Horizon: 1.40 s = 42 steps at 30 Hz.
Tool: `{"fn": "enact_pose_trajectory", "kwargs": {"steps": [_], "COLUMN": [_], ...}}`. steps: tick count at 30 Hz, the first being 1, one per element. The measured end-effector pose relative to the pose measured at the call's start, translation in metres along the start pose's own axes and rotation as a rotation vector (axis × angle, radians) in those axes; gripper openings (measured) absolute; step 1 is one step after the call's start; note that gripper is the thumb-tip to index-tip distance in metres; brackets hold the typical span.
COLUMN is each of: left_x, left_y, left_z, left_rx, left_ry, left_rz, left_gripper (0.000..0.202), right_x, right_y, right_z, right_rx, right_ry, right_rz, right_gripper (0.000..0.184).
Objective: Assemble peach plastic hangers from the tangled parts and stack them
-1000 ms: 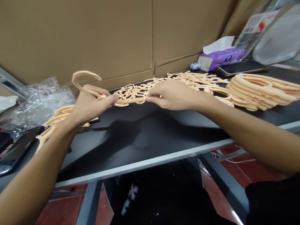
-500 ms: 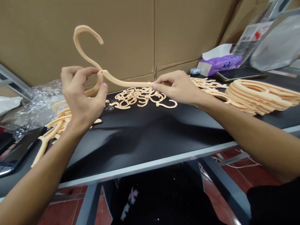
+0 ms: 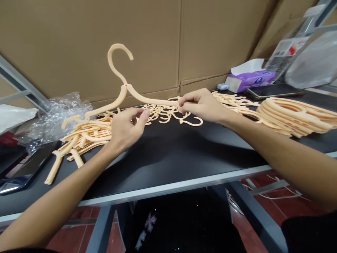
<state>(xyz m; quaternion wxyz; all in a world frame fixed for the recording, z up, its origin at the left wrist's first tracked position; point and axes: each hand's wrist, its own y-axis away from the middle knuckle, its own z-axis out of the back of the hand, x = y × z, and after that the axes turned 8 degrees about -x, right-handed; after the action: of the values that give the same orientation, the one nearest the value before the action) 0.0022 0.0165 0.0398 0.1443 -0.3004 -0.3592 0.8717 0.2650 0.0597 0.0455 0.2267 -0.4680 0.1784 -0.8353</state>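
Cardboard (image 3: pixel 89 45) fills the head view from 10 to 2 o'clock, upright as a brown backdrop, with a seam running down just right of 12. Before it spreads the black surface (image 3: pixel 168 158), edged along the near side by a pale metal strip. A beige plastic clothes hanger (image 3: pixel 126 86) is raised at 10 o'clock, hook uppermost, its arms spread. The right hand (image 3: pixel 201 105), at 2 o'clock, has its grip clamped on the end of the hanger's right arm. The left hand (image 3: pixel 126 128), at 9, is below the hanger, its grip apart, fingers and thumb curved around a gap.

Between the hands, near the middle, lie loose beige hooks (image 3: pixel 156 109). Under and beyond the left wrist, toward 9, sits a heap of hanger arms (image 3: pixel 92 135), with crumpled clear plastic (image 3: pixel 55 116) behind it. A dark flat device (image 3: pixel 39 160) rests at 8. Fanned hangers (image 3: pixel 295 117) are stacked at 3; behind them, nearer 2, are a phone (image 3: pixel 273 91), a purple tissue pack (image 3: pixel 254 80) and a clear plastic bag (image 3: pixel 310 63). Grey metal legs (image 3: pixel 98 228) show below at 5 and 7, over a red tiled floor (image 3: pixel 279 209).
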Motion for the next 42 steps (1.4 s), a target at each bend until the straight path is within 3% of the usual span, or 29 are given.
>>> {"fn": "enact_pose_trajectory", "kwargs": {"steps": [3,6,11,13,16,19,23,27,29,33,39,42], "left_x": [-0.002,-0.001,0.002,0.002,0.001,-0.001,-0.003,-0.008,-0.01,-0.01,-0.01,-0.008], "left_y": [-0.003,-0.006,-0.01,-0.012,-0.013,-0.009,0.0,0.008,0.011,0.012,0.01,0.005], "left_z": [-0.006,-0.012,-0.012,-0.009,-0.008,-0.011,-0.017,-0.018,-0.017,-0.017,-0.018,-0.018], "left_rx": [0.012,0.03,-0.047,-0.099,-0.14,-0.131,-0.018,0.116,0.18,0.249,0.224,0.188], "left_ry": [0.373,0.625,0.741,0.77,0.778,0.764,0.735,0.657,0.612,0.551,0.558,0.59], "left_rz": [0.227,0.343,0.453,0.476,0.475,0.446,0.351,0.278,0.243,0.188,0.218,0.282], "left_gripper": [0.04,0.036,0.029,0.029,0.027,0.027,0.03,0.041,0.046,0.051,0.048,0.041], "right_x": [0.006,0.009,-0.004,-0.009,-0.01,-0.001,0.01,0.017,0.02,0.02,0.02,0.021], "right_y": [0.003,0.004,-0.004,-0.008,-0.007,-0.002,0.007,0.014,0.019,0.024,0.02,0.018], "right_z": [-0.004,-0.005,0.0,0.002,-0.002,-0.011,-0.02,-0.025,-0.029,-0.037,-0.04,-0.038], "right_rx": [0.12,0.148,-0.161,-0.201,0.011,0.105,0.076,0.11,0.186,0.408,0.34,0.226], "right_ry": [-0.014,0.055,0.277,0.264,0.148,0.056,-0.144,-0.087,-0.097,-0.207,-0.402,-0.443], "right_rz": [0.005,-0.014,-0.093,-0.177,-0.272,-0.174,-0.09,0.087,0.144,0.071,0.084,0.025], "right_gripper": [0.018,0.021,0.055,0.056,0.034,0.024,0.038,0.032,0.035,0.037,0.031,0.03]}}
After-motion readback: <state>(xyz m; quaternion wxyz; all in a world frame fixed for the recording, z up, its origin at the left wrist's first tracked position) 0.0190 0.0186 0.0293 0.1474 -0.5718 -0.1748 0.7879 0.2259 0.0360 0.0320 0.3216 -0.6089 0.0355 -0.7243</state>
